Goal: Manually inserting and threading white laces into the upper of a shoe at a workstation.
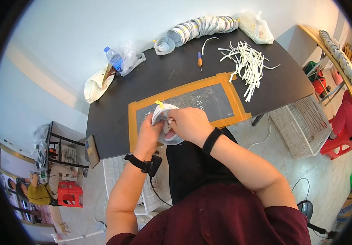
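Observation:
A white, ring-like piece of soft sheet material with a yellow tab at its top is held above the near edge of the black table. My left hand grips its left side, fingers closed round the rim. My right hand is closed at its opening, fingertips pinched. A thin dark line shows at those fingertips, but what they hold is too small to tell. Beneath the hands lies a dark panel bordered with orange-brown tape.
Similar nested white rings line the table's back. White strips lie in a heap at right, beside an orange-and-blue-handled tool. A water bottle, cloth bag and plastic bag stand around. White crates flank the table; people sit farther off.

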{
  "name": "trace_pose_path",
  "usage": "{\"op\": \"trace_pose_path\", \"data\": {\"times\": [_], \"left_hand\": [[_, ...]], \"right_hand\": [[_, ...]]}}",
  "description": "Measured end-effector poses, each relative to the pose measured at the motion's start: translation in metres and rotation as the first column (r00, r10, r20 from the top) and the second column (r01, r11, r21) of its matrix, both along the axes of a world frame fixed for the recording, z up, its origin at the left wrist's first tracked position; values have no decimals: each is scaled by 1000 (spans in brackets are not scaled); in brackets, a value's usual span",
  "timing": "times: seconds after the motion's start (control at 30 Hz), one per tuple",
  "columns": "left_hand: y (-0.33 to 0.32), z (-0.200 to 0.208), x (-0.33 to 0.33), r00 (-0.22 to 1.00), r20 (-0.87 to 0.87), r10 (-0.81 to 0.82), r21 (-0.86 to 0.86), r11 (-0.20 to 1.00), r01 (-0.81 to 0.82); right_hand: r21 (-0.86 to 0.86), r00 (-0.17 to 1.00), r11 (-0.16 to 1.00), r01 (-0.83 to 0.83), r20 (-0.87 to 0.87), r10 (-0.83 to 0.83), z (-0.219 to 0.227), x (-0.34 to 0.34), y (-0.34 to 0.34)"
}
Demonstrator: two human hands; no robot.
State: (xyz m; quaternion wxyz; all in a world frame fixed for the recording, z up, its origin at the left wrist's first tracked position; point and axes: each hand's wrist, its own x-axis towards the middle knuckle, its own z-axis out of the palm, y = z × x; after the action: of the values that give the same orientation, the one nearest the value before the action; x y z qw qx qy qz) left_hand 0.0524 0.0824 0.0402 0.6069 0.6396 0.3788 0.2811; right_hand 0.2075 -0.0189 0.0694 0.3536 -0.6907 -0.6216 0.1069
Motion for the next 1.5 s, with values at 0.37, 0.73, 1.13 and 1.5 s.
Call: {"op": "trace_pose_path", "data": {"times": [0.37,0.73,1.13,1.5], "left_hand": [[-4,11,5,973,-217,78,335,942,0],[-2,12,5,936,-349,42,430,895,120],[4,30,1,866,-462,-192,348,859,376],[-8,33,8,920,-367,-139,309,914,262]], "right_hand": [[108,996,991,81,16,-83,-20,-14,19],[-74,998,997,-4,-57,0,-15,-7,21],[-163,988,974,-155,-7,156,-4,5,20],[195,990,981,-3,142,-25,-29,-10,24]]}}
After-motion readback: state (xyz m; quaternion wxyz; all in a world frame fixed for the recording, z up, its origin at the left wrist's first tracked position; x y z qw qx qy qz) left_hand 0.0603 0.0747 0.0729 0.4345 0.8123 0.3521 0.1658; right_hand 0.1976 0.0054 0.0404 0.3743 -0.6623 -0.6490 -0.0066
